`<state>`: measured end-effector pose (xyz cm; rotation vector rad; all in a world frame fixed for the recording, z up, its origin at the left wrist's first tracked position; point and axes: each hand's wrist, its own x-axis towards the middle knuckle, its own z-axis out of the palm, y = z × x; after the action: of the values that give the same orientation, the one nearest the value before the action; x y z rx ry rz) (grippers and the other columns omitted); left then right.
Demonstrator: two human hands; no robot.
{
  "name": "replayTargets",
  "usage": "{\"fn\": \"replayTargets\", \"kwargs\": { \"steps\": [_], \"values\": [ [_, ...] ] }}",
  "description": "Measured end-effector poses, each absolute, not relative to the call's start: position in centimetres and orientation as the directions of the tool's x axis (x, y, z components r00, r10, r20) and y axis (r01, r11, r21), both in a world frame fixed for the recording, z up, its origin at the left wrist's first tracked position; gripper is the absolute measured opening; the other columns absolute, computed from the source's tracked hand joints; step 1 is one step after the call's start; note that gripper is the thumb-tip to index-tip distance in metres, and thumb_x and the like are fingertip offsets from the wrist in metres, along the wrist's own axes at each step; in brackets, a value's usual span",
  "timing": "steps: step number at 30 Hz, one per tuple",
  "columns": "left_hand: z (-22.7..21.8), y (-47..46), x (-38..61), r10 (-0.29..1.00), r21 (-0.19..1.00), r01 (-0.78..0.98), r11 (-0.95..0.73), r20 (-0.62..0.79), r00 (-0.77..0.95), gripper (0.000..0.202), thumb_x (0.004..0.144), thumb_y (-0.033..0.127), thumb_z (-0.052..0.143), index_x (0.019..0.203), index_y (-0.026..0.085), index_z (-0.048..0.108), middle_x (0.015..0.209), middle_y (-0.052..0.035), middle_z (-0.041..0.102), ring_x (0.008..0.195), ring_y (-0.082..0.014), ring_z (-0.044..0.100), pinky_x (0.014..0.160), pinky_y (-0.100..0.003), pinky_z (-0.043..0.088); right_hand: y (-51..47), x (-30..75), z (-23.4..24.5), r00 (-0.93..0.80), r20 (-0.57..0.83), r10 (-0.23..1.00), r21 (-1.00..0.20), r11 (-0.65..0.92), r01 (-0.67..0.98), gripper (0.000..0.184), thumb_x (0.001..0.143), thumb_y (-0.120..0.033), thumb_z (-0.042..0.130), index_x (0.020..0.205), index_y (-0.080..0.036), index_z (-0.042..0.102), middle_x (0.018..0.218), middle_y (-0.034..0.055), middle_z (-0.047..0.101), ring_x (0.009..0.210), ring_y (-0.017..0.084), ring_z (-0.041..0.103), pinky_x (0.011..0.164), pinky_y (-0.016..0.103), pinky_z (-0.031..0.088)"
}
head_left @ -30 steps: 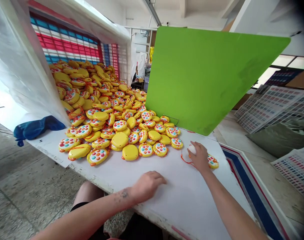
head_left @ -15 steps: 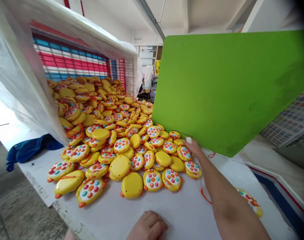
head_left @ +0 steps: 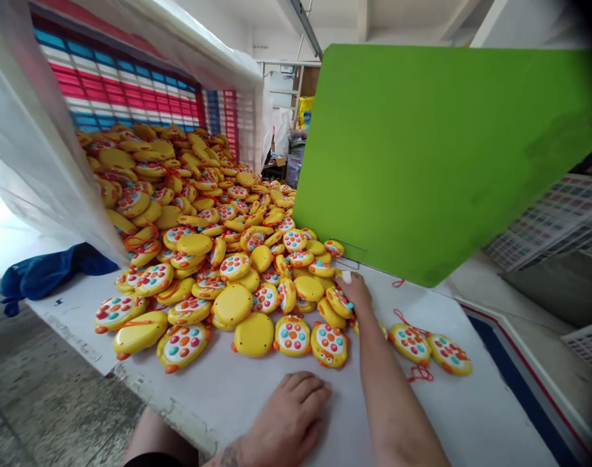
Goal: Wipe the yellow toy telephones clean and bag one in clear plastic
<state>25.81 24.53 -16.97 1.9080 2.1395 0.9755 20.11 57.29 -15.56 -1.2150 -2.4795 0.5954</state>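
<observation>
My right hand (head_left: 357, 293) is at the right edge of a heap of yellow animal-shaped button toys (head_left: 253, 335). Its fingers close on the side of one tilted yellow button toy (head_left: 339, 302), partly covering it. Something white (head_left: 346, 277) shows on a fingertip. Palm down on the white tabletop (head_left: 218, 402), my left hand (head_left: 296, 415) rests with fingers loosely bent and holds nothing visible. Two toys with red cords, one (head_left: 409, 344) beside the other (head_left: 450, 354), lie right of my right forearm. Another toy is partly hidden behind that forearm.
A tipped, white-lined container (head_left: 130, 84) spills toys from the left. A green board (head_left: 422, 162) stands behind my right hand, with a thin wire frame (head_left: 347, 250) at its lower edge. Blue cloth (head_left: 57, 269) lies at the table's left edge.
My right hand has moved left and nearer, onto another toy. Toys from the heap's right edge now lie right of my forearm. More of my left hand shows, and the view has shifted slightly.
</observation>
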Motion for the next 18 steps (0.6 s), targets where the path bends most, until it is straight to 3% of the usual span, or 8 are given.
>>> {"fn": "replayTargets", "kwargs": {
  "steps": [6, 9, 12, 15, 18],
  "values": [
    [-16.4, 24.4, 26.4, 0.929, 0.441, 0.898, 0.014, 0.327, -0.175, 0.054, 0.082, 0.015, 0.055, 0.135, 0.022, 0.044, 0.14, -0.0097, 0.048, 0.126, -0.0265, 0.045, 0.105, -0.047, 0.042, 49.9, 21.2, -15.8, -0.544, 0.107, 0.833, -0.544, 0.506, 0.669, 0.051, 0.086, -0.054, 0.047, 0.121, -0.019, 0.061, 0.136, 0.015, 0.05, 0.112, 0.03, 0.057, 0.093, 0.039, 0.044],
    [-16.8, 23.8, 26.5, 0.922, 0.409, 0.911, 0.057, 0.329, -0.205, 0.054, 0.082, 0.015, 0.058, 0.134, 0.02, 0.045, 0.139, -0.0112, 0.05, 0.125, -0.0259, 0.047, 0.105, -0.045, 0.044, 48.2, 21.7, -15.5, -0.595, 0.13, 0.793, -0.594, 0.543, 0.593, 0.043, 0.079, -0.053, 0.058, 0.106, -0.021, 0.068, 0.117, 0.0107, 0.064, 0.105, 0.026, 0.06, 0.089, 0.033, 0.045],
    [-17.6, 22.1, 26.6, 0.903, 0.296, 0.948, 0.12, 0.364, -0.228, 0.06, 0.081, 0.019, 0.062, 0.137, 0.023, 0.042, 0.138, -0.0103, 0.052, 0.124, -0.0273, 0.05, 0.099, -0.043, 0.049, 49.9, 23.3, -14.8, -0.586, 0.198, 0.786, -0.655, 0.55, 0.518, 0.039, 0.075, -0.052, 0.061, 0.1, -0.023, 0.069, 0.1, 0.0063, 0.07, 0.098, 0.024, 0.063, 0.085, 0.03, 0.047],
    [-18.7, 20.2, 26.5, 0.853, 0.129, 0.982, 0.136, 0.489, -0.183, 0.049, 0.084, 0.031, 0.064, 0.131, 0.023, 0.051, 0.13, -0.0069, 0.06, 0.119, -0.0241, 0.054, 0.094, -0.034, 0.052, 54.9, 26.2, -13.4, -0.467, 0.276, 0.84, -0.729, 0.5, 0.468, 0.048, 0.074, -0.049, 0.059, 0.111, -0.019, 0.065, 0.104, 0.0074, 0.069, 0.095, 0.023, 0.063, 0.08, 0.029, 0.049],
    [-19.3, 19.4, 25.9, 0.794, 0.009, 0.994, 0.105, 0.601, -0.089, 0.032, 0.09, 0.037, 0.057, 0.12, 0.023, 0.059, 0.113, 0.0, 0.069, 0.107, -0.0146, 0.061, 0.097, -0.022, 0.048, 61.4, 29.8, -11.4, -0.269, 0.304, 0.914, -0.804, 0.398, 0.442, 0.057, 0.074, -0.052, 0.053, 0.109, -0.009, 0.062, 0.089, 0.0111, 0.069, 0.082, 0.027, 0.063, 0.068, 0.034, 0.05]
  ]
}}
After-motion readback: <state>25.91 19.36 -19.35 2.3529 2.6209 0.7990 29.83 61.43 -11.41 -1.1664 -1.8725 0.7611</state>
